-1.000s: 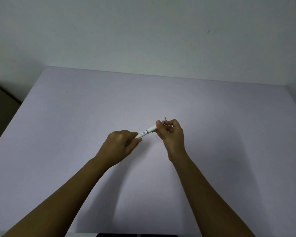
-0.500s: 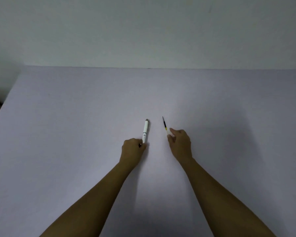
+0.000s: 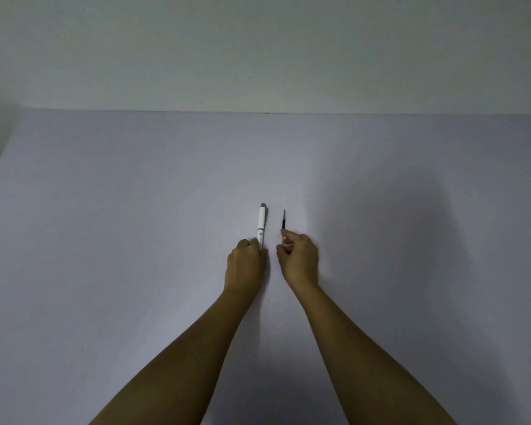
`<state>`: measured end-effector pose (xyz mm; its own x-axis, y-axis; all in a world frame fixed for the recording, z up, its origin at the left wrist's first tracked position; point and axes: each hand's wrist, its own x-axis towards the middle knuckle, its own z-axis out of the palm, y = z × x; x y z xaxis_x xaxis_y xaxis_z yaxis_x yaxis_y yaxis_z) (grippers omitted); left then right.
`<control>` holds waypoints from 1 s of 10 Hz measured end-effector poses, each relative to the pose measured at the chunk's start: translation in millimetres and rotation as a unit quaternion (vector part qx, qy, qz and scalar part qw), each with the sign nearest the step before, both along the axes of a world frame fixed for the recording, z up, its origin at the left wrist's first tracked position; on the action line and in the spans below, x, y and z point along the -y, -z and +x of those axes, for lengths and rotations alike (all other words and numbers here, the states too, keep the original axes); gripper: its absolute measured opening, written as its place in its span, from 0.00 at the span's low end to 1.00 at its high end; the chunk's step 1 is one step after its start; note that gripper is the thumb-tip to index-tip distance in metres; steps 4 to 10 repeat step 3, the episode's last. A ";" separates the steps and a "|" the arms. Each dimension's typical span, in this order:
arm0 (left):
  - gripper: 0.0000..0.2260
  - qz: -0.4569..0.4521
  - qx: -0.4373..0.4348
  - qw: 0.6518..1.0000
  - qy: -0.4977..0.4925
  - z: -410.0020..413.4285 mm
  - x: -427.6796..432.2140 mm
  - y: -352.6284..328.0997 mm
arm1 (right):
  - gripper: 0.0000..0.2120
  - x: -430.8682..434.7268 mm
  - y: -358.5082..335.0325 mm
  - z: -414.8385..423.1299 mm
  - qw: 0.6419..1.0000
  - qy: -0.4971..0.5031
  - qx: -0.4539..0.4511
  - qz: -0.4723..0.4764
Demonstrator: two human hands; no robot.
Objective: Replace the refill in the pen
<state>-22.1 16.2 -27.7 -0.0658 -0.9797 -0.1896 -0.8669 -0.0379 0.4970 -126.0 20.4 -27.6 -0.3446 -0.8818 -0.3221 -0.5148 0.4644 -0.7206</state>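
A pale wall [image 3: 258, 50] is filling the upper part of the view; below it a broad lavender-grey table [image 3: 105, 210] is stretching across nearly the whole width, its far edge meeting the wall in a straight line, a dark strip showing past its left edge. Two bare forearms are reaching in from the bottom edge and converging toward the middle of the table; soft shadows are falling to the right of them.

The left hand [image 3: 246, 265] is lying knuckles-up near the centre, its fingers curled shut around the near end of the white pen body [image 3: 261, 225]; the pen is pointing away from the person, almost straight up the frame, with a grey cap or tip at its far end and a small dark mark on the barrel just above the fingers; whether it is resting on the table or lifted slightly is not something the view is settling.

The right hand [image 3: 299, 259] is sitting just beside the left, apart from it, its thumb and forefinger pinching the near end of the thin dark refill [image 3: 284, 220]; the other fingers are loosely bent. The refill is running roughly parallel to the pen, just to its right, with a clear gap between them; its far point is tapering finely.
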 end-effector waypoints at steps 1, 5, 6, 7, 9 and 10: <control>0.10 0.007 -0.001 1.000 -0.007 0.2 -0.4 1.6 | 0.18 -0.3 1.0 -2.0 1.000 -0.006 -0.008 -0.007; 0.12 0.017 0.011 1.000 -0.019 2.4 -4.8 -4.4 | 0.18 -6.9 -3.7 -7.8 1.000 -0.002 -0.007 -0.012; 0.12 0.017 0.011 1.000 -0.019 2.4 -4.8 -4.4 | 0.18 -6.9 -3.7 -7.8 1.000 -0.002 -0.007 -0.012; 0.12 0.017 0.011 1.000 -0.019 2.4 -4.8 -4.4 | 0.18 -6.9 -3.7 -7.8 1.000 -0.002 -0.007 -0.012; 0.12 0.017 0.011 1.000 -0.019 2.4 -4.8 -4.4 | 0.18 -6.9 -3.7 -7.8 1.000 -0.002 -0.007 -0.012; 0.12 0.017 0.011 1.000 -0.019 2.4 -4.8 -4.4 | 0.18 -6.9 -3.7 -7.8 1.000 -0.002 -0.007 -0.012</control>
